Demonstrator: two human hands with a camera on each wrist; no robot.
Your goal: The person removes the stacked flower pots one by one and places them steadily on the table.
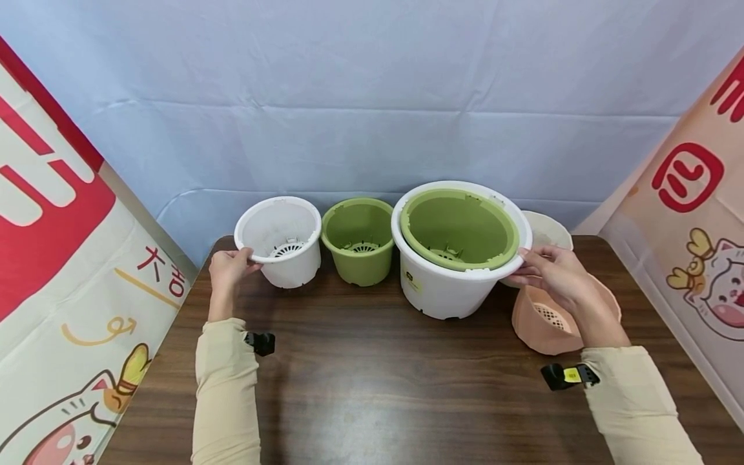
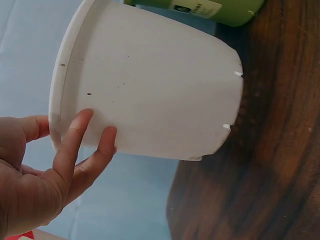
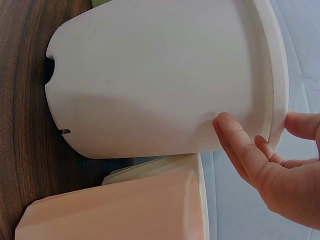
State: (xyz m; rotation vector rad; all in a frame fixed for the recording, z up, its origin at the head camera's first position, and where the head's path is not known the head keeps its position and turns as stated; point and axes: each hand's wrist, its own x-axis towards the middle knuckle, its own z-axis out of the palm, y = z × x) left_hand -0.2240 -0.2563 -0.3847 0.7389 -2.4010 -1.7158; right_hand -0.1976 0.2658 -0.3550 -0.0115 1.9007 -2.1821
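At the left of the row stands a small white plastic flowerpot (image 1: pixel 296 271) with a slotted base. My left hand (image 1: pixel 228 274) pinches its rim, the thumb at the edge and fingertips against the outer wall (image 2: pixel 160 90). Toward the right is a large white flowerpot (image 1: pixel 444 297) with a green flowerpot (image 1: pixel 465 226) nested inside it. My right hand (image 1: pixel 555 274) pinches the large pot's right rim; in the right wrist view its fingers (image 3: pixel 240 137) lie along the outer wall (image 3: pixel 150 75). Between the two white pots sits another green flowerpot (image 1: pixel 366 265).
A peach pot (image 1: pixel 531 323) with a perforated base stands below my right forearm, partly covered by my hand. Behind it is a cream pot (image 1: pixel 549 229). The brown wooden table (image 1: pixel 372 387) meets a pale blue cloth backdrop (image 1: pixel 360 97), with printed panels on both sides.
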